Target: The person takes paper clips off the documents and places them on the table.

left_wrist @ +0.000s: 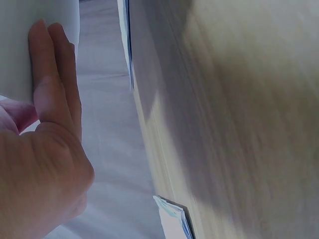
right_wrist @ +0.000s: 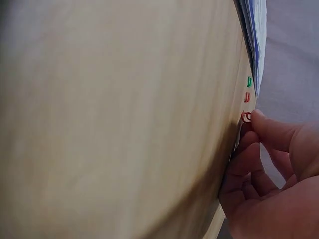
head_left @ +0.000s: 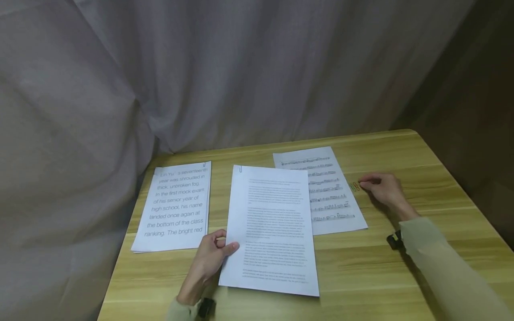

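Note:
My left hand [head_left: 209,256] grips the lower left edge of printed sheets [head_left: 273,232], thumb on the front and fingers behind. A paper clip [head_left: 240,169] sits at their top left corner. The sheets are raised above the table and overlap part of the sheet music [head_left: 333,196]. Right of that music, my right hand [head_left: 383,191] pinches a red paper clip [right_wrist: 246,117] between thumb and forefinger, close to the tabletop. Beside it lie another red paper clip [right_wrist: 247,97] and a green paper clip [right_wrist: 249,81].
A stack of large-print pages [head_left: 176,209] lies at the left of the wooden table [head_left: 361,276], with a paper clip [head_left: 204,164] at its top right. Grey curtain [head_left: 241,76] hangs behind the table's back edge.

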The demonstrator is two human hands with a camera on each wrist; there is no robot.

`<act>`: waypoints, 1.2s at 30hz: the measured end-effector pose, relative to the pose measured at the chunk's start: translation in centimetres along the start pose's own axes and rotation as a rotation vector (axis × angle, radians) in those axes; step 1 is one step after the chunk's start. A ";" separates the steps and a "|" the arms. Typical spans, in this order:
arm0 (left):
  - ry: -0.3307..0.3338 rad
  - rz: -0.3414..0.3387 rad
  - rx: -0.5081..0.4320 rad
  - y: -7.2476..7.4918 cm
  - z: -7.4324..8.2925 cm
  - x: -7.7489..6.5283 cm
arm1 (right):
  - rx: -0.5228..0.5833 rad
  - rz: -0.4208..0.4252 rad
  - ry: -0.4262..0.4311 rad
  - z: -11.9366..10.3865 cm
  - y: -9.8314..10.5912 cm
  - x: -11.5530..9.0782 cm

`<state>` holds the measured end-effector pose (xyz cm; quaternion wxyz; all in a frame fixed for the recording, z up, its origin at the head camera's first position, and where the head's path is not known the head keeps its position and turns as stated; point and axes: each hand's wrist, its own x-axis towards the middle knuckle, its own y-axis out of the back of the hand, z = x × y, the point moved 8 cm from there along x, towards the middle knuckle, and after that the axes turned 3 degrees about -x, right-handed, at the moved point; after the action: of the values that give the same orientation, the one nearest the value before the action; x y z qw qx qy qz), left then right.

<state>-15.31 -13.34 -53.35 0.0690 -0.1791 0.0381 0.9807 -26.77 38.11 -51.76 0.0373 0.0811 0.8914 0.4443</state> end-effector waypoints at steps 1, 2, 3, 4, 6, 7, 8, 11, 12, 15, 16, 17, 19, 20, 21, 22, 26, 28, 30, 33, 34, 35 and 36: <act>0.001 0.001 -0.002 0.0 0.0 0.0 | -0.005 0.000 0.000 -0.1 -0.1 0.0; 0.000 0.001 -0.002 0.0 -0.1 0.0 | -0.008 -0.001 -0.003 -0.1 -0.1 0.0; -0.002 0.001 -0.001 0.0 -0.1 0.1 | -0.011 -0.002 -0.006 -0.1 -0.2 0.1; -0.002 0.000 -0.002 0.0 -0.1 0.1 | -0.014 -0.002 -0.008 -0.1 -0.2 0.1; -0.003 -0.001 -0.001 0.0 -0.1 0.1 | -0.022 -0.005 -0.022 -0.1 -0.3 0.1; -0.004 -0.001 -0.001 0.0 -0.1 0.0 | -0.023 -0.007 -0.027 0.0 -0.4 0.2; -0.004 -0.001 0.000 0.0 -0.1 0.0 | -0.025 -0.008 -0.031 0.0 -0.5 0.2; -0.001 -0.002 -0.008 -0.1 -0.1 0.0 | -0.032 -0.008 -0.035 -0.1 -0.5 0.3; 0.001 -0.003 -0.011 -0.1 -0.1 -0.1 | -0.032 -0.005 -0.033 -0.1 -0.5 0.3; 0.002 -0.006 -0.022 -0.2 -0.1 -0.1 | -0.031 0.000 -0.039 -0.1 -0.6 0.3; 0.003 -0.009 -0.025 -0.2 -0.1 -0.1 | -0.026 -0.001 -0.048 -0.1 -0.5 0.2; 0.001 -0.012 -0.027 -0.3 -0.1 -0.1 | -0.018 -0.002 -0.057 0.0 -0.5 0.1; -0.001 -0.019 -0.028 -0.3 -0.1 -0.1 | -0.002 -0.003 -0.080 -0.1 -0.4 0.0; -0.002 -0.023 -0.029 -0.3 -0.1 -0.2 | 0.013 -0.004 -0.088 -0.3 -0.2 -0.2; -0.003 -0.027 -0.031 -0.4 -0.1 -0.2 | 0.025 -0.002 -0.094 -0.6 0.0 -0.3; -0.005 -0.032 -0.032 -0.4 0.0 -0.2 | 0.029 0.007 -0.091 -1.0 0.3 -0.6; -0.005 -0.044 -0.035 -0.6 0.0 -0.4 | 0.051 0.059 -0.044 -4.2 1.6 -1.4; -0.006 -0.051 -0.033 -0.8 0.0 -0.4 | 0.068 0.072 -0.014 -6.5 1.8 -1.8; -0.008 -0.061 -0.032 -1.1 0.1 -0.5 | 0.094 0.060 0.007 -9.0 1.7 -2.3; -0.017 -0.077 -0.031 -1.6 0.3 -0.5 | 0.126 0.028 0.071 -13.0 1.1 -2.8; -0.019 -0.083 -0.030 -1.8 0.3 -0.5 | 0.130 0.019 0.102 -14.4 0.9 -2.9; -0.021 -0.088 -0.028 -1.9 0.3 -0.5 | 0.135 0.009 0.131 -15.7 0.5 -3.0; -0.024 -0.093 -0.025 -2.1 0.3 -0.5 | 0.142 0.000 0.166 -16.9 0.2 -3.1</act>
<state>-14.68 -11.32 -52.99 0.1127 -0.1698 0.0166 0.9789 -26.05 24.37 -41.44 -0.0423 0.0463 0.9206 0.3854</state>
